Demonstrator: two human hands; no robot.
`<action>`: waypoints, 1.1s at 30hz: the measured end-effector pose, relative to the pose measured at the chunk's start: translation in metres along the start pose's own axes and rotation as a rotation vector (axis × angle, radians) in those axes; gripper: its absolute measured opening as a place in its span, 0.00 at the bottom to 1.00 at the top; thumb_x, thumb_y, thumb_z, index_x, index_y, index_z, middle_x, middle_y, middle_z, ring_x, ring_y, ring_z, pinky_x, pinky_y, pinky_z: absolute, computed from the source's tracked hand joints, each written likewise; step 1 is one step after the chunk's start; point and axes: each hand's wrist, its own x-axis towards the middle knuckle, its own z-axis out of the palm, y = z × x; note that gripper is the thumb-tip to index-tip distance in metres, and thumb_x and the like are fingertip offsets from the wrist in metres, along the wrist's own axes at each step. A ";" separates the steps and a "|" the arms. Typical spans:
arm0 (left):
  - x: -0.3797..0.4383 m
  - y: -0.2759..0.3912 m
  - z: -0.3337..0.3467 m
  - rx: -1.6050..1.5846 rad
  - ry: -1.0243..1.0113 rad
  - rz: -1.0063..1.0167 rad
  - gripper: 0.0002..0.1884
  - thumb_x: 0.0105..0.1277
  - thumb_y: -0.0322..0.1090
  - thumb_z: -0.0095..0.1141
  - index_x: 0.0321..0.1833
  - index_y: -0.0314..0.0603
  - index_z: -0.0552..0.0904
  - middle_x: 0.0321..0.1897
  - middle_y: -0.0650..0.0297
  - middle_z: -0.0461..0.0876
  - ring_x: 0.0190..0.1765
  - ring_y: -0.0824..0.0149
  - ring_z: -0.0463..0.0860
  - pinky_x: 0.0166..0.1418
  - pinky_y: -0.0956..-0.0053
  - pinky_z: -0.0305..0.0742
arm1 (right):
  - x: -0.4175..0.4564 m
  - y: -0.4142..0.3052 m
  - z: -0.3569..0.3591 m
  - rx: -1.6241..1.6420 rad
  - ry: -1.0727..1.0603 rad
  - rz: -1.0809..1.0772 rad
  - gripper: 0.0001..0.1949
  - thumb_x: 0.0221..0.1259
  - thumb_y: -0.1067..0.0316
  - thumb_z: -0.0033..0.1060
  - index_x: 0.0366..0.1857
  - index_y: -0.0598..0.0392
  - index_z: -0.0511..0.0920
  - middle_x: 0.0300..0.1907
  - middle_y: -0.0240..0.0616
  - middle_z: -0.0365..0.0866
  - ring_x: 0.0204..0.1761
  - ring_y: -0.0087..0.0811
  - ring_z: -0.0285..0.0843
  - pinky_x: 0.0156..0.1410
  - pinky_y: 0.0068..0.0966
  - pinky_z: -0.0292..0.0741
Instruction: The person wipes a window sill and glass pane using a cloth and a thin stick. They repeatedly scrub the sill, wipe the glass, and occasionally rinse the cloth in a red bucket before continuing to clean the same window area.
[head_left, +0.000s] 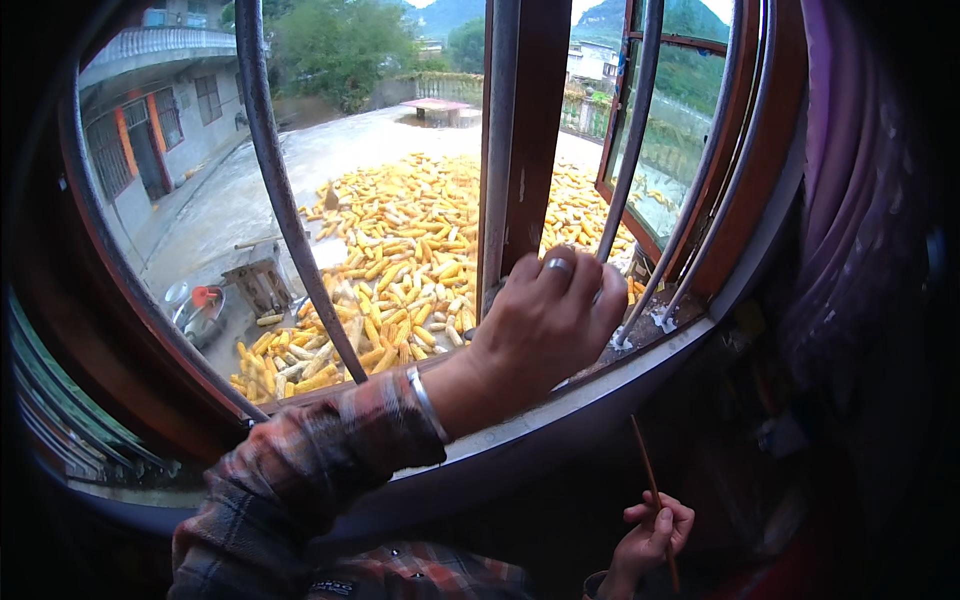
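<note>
My left hand (551, 315), with a silver ring and bracelet, reaches across the sill to the bars of a wooden window. Its fingers are curled beside the brown centre post (531, 150), and the lower part of a metal bar (634, 135) runs behind it. The back of the hand hides whether the fingers grip anything. Low on the right, my right hand (656, 529) pinches a thin brown stick (646, 457) between thumb and fingers. The stick points up, its top leaning slightly left, below the pale windowsill (585, 394).
Another metal bar (289, 202) crosses the left pane. At right, a casement sash (660, 142) stands open outward, near a purple curtain (840, 135). Outside, corn cobs (405, 247) cover the concrete yard, beside a wooden stool (259, 281) and a metal basin (206, 315).
</note>
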 end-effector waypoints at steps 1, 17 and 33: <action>0.017 -0.010 0.004 0.061 -0.013 -0.004 0.08 0.57 0.32 0.58 0.39 0.41 0.77 0.30 0.61 0.73 0.34 0.65 0.75 0.33 0.71 0.67 | -0.001 0.001 -0.002 -0.012 0.003 0.022 0.08 0.68 0.67 0.43 0.39 0.60 0.72 0.37 0.49 0.82 0.23 0.26 0.79 0.29 0.17 0.76; -0.097 0.042 0.078 -0.073 -0.476 0.078 0.09 0.62 0.36 0.50 0.31 0.36 0.77 0.25 0.57 0.75 0.29 0.62 0.76 0.26 0.68 0.64 | -0.010 0.009 0.028 -0.036 -0.107 0.045 0.11 0.68 0.64 0.45 0.40 0.61 0.73 0.35 0.47 0.82 0.22 0.24 0.77 0.27 0.16 0.74; -0.211 0.043 -0.085 -0.125 -0.754 -0.189 0.07 0.55 0.33 0.54 0.25 0.37 0.77 0.25 0.61 0.71 0.26 0.69 0.75 0.20 0.78 0.69 | -0.026 -0.002 0.063 -0.055 -0.369 -0.044 0.09 0.65 0.68 0.45 0.41 0.62 0.73 0.39 0.49 0.79 0.23 0.26 0.77 0.29 0.16 0.75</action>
